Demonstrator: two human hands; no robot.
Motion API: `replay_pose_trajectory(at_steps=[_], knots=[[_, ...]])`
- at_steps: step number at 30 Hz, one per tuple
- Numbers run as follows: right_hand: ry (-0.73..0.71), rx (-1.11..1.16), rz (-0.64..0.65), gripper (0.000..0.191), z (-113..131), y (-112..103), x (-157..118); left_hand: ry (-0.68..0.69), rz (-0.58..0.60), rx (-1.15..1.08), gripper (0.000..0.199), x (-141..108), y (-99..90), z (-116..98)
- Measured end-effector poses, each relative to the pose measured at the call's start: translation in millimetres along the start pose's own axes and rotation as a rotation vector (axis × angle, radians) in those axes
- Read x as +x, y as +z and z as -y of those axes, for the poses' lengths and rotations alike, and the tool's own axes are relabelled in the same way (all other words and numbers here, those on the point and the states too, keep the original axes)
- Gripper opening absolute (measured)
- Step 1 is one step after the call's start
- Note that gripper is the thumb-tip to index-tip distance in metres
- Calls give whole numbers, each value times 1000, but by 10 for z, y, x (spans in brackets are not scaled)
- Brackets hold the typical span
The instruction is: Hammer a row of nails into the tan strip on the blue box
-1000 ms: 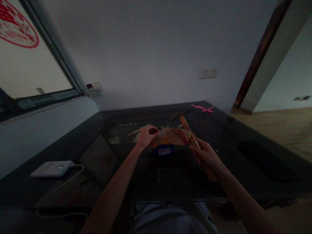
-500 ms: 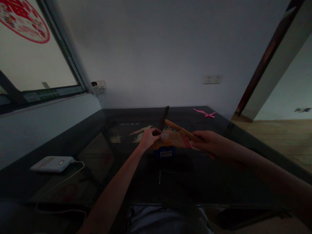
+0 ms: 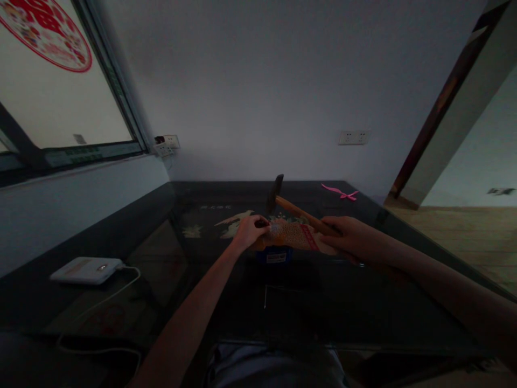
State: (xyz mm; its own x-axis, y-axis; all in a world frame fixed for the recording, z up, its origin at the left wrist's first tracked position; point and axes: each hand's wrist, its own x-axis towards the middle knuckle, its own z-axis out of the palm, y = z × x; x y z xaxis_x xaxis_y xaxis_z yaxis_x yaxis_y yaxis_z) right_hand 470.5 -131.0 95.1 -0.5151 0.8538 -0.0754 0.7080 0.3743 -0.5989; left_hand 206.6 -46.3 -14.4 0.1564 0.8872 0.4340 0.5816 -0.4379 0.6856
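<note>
Hammer [image 3: 299,212] near packet [image 3: 291,234], ribbon [image 3: 348,196] beyond

Nothing legible — label [image 3: 277,258] on blue container [image 3: 278,250], tabletop characters [image 3: 216,207] too blurred

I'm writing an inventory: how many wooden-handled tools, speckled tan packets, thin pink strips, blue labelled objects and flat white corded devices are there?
Dark-headed hammer with wooden handle: 1
Speckled tan packet with red band: 1
Thin pink strip: 1
Blue labelled object: 1
Flat white corded device: 1
Total: 5

Bare left hand [image 3: 247,231], bare right hand [image 3: 350,235], bare forearms [image 3: 205,288], greyish clothing [image 3: 274,369]
</note>
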Motion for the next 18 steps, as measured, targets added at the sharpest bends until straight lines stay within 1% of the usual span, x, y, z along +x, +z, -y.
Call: replay_pose_trajectory(at_steps=[2, 6, 12, 18], knots=[[-4, 0, -4, 17, 2, 2, -1, -16, 5, 10, 13, 9, 3, 10], [13, 34, 33, 18, -2, 31, 2, -51, 32, 29, 13, 11, -10, -6], [6, 74, -26, 18, -8, 35, 9, -26, 23, 24, 13, 10, -18, -18], [18, 63, 5, 20, -17, 41, 15, -31, 34, 56, 13, 9, -5, -5]])
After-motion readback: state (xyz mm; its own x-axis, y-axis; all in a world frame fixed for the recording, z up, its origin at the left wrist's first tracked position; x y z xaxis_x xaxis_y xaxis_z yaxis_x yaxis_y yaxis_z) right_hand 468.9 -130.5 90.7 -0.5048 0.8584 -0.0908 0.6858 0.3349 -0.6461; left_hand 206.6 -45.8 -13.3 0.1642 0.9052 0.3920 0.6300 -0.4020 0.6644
